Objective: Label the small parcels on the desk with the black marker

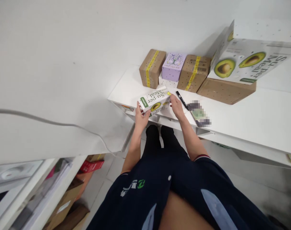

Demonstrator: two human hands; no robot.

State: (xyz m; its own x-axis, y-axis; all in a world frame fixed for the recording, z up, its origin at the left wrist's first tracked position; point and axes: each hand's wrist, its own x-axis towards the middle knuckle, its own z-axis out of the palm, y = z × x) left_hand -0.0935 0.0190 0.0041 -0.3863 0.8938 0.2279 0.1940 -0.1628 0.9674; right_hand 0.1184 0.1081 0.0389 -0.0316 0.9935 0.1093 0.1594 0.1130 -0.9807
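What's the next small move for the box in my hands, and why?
I'd probably smooth the yellow patch, perhaps tape, with the right hand: its fingers are right by that end of the box, while the left hand grips the other end and could steady it.

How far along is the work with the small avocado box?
Two brown boxes already look sealed with yellow tape. In hand: the small avocado box, left hand gripping, right hand at its yellow-marked end. Probably left: setting it on the desk; whether it is sealed, I cannot tell.
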